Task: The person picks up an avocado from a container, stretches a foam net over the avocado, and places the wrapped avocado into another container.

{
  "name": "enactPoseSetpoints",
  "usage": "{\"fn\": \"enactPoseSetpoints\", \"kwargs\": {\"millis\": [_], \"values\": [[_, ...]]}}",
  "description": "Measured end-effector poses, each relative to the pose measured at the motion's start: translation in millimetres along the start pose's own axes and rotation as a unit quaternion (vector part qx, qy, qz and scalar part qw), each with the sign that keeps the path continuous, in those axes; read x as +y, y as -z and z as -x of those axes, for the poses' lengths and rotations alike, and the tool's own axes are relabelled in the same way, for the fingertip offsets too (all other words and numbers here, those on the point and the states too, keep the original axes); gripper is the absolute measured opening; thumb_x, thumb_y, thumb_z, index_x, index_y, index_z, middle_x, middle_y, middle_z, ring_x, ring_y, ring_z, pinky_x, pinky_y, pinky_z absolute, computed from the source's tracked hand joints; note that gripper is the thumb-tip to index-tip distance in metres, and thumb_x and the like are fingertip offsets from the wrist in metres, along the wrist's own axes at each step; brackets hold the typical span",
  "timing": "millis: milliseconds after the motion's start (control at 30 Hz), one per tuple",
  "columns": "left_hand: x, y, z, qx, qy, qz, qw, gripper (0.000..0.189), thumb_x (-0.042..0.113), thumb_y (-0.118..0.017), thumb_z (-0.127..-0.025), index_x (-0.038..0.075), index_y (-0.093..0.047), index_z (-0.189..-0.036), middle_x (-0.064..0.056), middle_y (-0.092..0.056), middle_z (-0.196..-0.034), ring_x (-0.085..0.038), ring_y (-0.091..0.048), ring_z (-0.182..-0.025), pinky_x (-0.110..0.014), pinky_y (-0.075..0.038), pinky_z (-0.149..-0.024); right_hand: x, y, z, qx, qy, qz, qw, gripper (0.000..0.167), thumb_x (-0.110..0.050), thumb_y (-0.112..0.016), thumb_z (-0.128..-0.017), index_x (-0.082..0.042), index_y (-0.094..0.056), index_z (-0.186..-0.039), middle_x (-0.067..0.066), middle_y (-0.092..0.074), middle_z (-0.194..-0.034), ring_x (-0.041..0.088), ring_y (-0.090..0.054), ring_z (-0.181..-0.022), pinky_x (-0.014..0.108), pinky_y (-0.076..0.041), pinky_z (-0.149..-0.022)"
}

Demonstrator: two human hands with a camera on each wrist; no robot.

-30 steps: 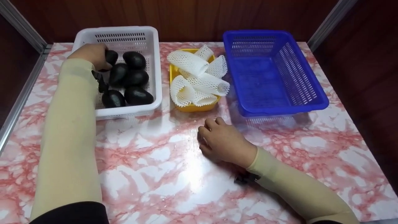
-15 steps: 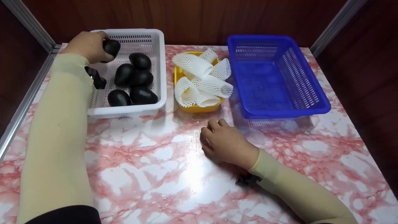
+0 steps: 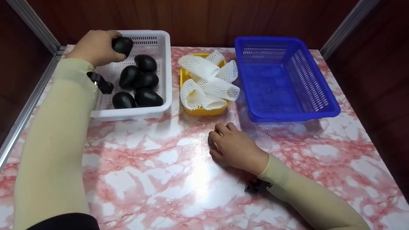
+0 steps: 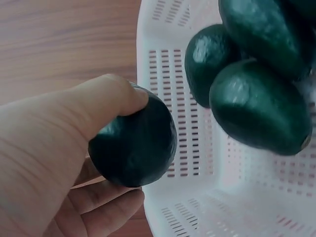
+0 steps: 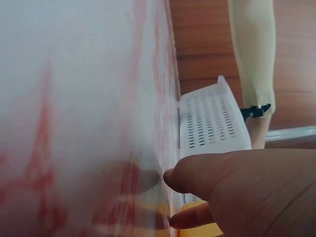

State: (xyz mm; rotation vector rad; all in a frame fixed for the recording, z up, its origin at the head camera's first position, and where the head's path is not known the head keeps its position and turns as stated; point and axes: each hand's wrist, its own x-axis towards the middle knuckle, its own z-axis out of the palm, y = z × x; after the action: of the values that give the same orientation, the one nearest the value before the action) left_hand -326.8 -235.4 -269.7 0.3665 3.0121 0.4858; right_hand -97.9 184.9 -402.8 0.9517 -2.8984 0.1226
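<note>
Closest in was the right hand [image 3: 236, 147], resting on the pink marbled tabletop [image 3: 153, 179] with its fingers loosely bent, nothing in them that I could see — my guess is it was just parked. A bit past its fingertips sat the yellow box [image 3: 204, 111], heaped with white foam nets [image 3: 198, 66]. Those stuck out over the rim at all angles, probably because they're springy tubes that won't lie flat, and it'd make them easy to grab.

The blue basket [image 3: 295, 114] stood just to the right of that, and the white basket [image 3: 166, 80] on the left, so all three seemed lined up within arm's reach. Five loose avocados [image 3: 148, 97] showed in the white one, bunched toward its right side.

Farthest back, the left hand [image 3: 97, 48] had a dark avocado [image 3: 124, 46] up over the white basket's back left part. The left wrist view showed the thumb across one side and fingers curled round the other — makes sense to me, since skin that shiny might slip.
</note>
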Motion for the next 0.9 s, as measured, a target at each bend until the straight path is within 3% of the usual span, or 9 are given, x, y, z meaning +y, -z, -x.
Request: {"fn": "enactPoseSetpoints", "kwargs": {"millis": [200, 367, 633, 733, 900], "values": [[3.8, -2.7, 5.3, 0.008, -0.02, 0.01, 0.9997, 0.077, 0.03, -0.07, -0.099, 0.006, -0.043, -0.167, -0.032, -0.057, -0.156, -0.048, -0.057, -0.127, -0.066, -0.048, -0.113, 2.0, 1.5, 1.4, 0.001, 0.002, -0.016, 0.9999, 0.025, -0.038, -0.079, -0.095, -0.019, -0.069, -0.108, 0.006, -0.067, -0.117, 0.03, -0.061, -0.1, 0.042, -0.057, -0.077], [17.9, -1.4, 10.3, 0.029, -0.045, 0.02, 0.9984, 0.077, 0.03, -0.07, -0.099, 0.009, -0.043, -0.167, -0.032, -0.057, -0.156, -0.047, -0.057, -0.128, -0.065, -0.048, -0.112, 5.1, 4.2, 2.1, 0.003, 0.007, -0.025, 0.9996, 0.022, -0.035, -0.081, -0.094, -0.019, -0.069, -0.104, 0.005, -0.067, -0.115, 0.03, -0.06, -0.097, 0.041, -0.055, -0.081], [56.0, -8.2, 21.0, 0.036, -0.086, 0.021, 0.9954, 0.077, 0.034, -0.074, -0.098, 0.012, -0.045, -0.165, -0.021, -0.055, -0.163, -0.043, -0.056, -0.139, -0.062, -0.042, -0.123, 5.4, 3.6, 1.0, -0.01, -0.002, -0.027, 0.9996, 0.024, -0.037, -0.082, -0.093, -0.02, -0.068, -0.104, 0.005, -0.066, -0.116, 0.029, -0.059, -0.098, 0.039, -0.055, -0.076], [73.4, -11.4, 27.6, 0.032, -0.093, 0.028, 0.9948, 0.077, 0.035, -0.074, -0.098, 0.015, -0.044, -0.166, -0.017, -0.053, -0.166, -0.041, -0.055, -0.142, -0.062, -0.043, -0.123, 5.1, 3.6, 0.8, -0.013, -0.004, -0.028, 0.9995, 0.024, -0.037, -0.082, -0.093, -0.021, -0.068, -0.105, 0.005, -0.067, -0.117, 0.029, -0.06, -0.098, 0.039, -0.055, -0.075], [104.0, -17.3, 41.2, 0.035, -0.133, 0.033, 0.9899, 0.073, 0.033, -0.075, -0.097, 0.017, -0.049, -0.163, -0.015, -0.056, -0.161, -0.035, -0.057, -0.135, -0.058, -0.046, -0.119, 6.2, 4.1, 1.0, -0.014, -0.005, -0.028, 0.9995, 0.025, -0.037, -0.082, -0.093, -0.021, -0.069, -0.106, 0.005, -0.067, -0.118, 0.029, -0.06, -0.098, 0.039, -0.055, -0.074]]}}
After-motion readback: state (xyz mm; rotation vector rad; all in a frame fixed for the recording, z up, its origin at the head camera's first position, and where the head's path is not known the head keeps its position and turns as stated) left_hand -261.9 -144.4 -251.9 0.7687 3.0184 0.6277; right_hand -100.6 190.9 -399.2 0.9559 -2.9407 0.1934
